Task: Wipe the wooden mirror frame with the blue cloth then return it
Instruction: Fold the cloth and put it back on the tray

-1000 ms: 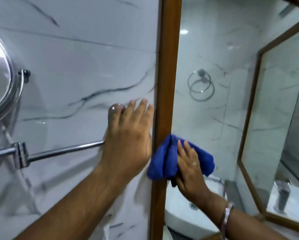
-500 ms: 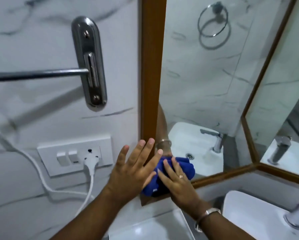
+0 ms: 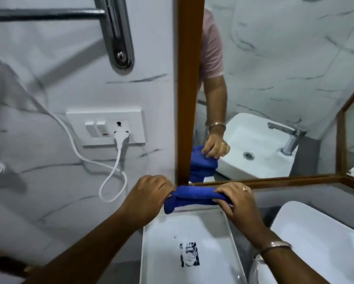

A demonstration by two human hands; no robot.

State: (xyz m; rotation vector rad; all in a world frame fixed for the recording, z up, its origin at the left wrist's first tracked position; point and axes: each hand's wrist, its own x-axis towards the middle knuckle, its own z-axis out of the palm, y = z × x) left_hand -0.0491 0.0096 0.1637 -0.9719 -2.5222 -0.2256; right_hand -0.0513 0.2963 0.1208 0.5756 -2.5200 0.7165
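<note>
The wooden mirror frame (image 3: 189, 89) runs down the middle of the view and turns right along the mirror's bottom edge (image 3: 274, 180). The blue cloth (image 3: 192, 196) is bunched into a roll just below the frame's lower-left corner. My left hand (image 3: 146, 198) grips the cloth's left end. My right hand (image 3: 236, 198), with a ring and a bracelet, grips its right end. The mirror shows a hand on the cloth.
A white rectangular tray (image 3: 149, 253) lies directly under the cloth. A white basin (image 3: 315, 232) sits to the right. On the marble wall at left are a socket plate (image 3: 104, 128) with a white plug and cable, and a chrome towel-rail bracket (image 3: 118, 37).
My right hand carried the cloth down the frame's vertical side to its bottom corner. My left hand left the wall and closed on the cloth. The view tilted downward.
</note>
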